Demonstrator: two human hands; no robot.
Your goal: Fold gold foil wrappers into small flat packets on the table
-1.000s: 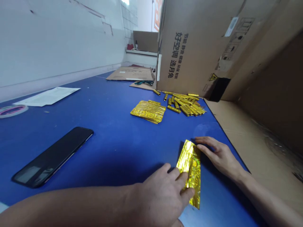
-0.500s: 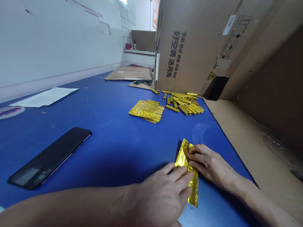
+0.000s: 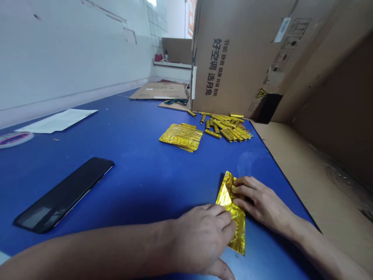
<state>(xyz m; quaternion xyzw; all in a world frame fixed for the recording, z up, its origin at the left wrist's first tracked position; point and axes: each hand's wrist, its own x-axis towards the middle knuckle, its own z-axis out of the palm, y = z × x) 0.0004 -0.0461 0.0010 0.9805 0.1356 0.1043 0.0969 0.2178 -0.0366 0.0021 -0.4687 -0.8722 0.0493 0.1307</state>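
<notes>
A sheet of gold foil paper (image 3: 238, 229) lies at a slant on the blue table near its right edge, with a raised fold along its right side. My left hand (image 3: 204, 235) lies palm down over the sheet's left edge, fingers curled together on the foil and thumb stretched out below. At the upper right side, my right hand (image 3: 256, 198) has its fingers bent and closed on the folded part; their tips are partly hidden. Farther back lies a stack of flat gold foil sheets (image 3: 182, 137). Right of the stack is a pile of folded gold foil strips (image 3: 230, 126).
A black phone (image 3: 65, 194) lies on the left of the blue table (image 3: 131, 175). Behind it are white paper (image 3: 58, 120) and a roll of tape (image 3: 16, 139). A large cardboard box (image 3: 239, 54) stands behind the pile, and flattened cardboard (image 3: 160, 90) lies at the back.
My left hand has shifted slightly left and down on the foil, its fingers curling closer together and its thumb coming out below. My right hand stays almost in place.
</notes>
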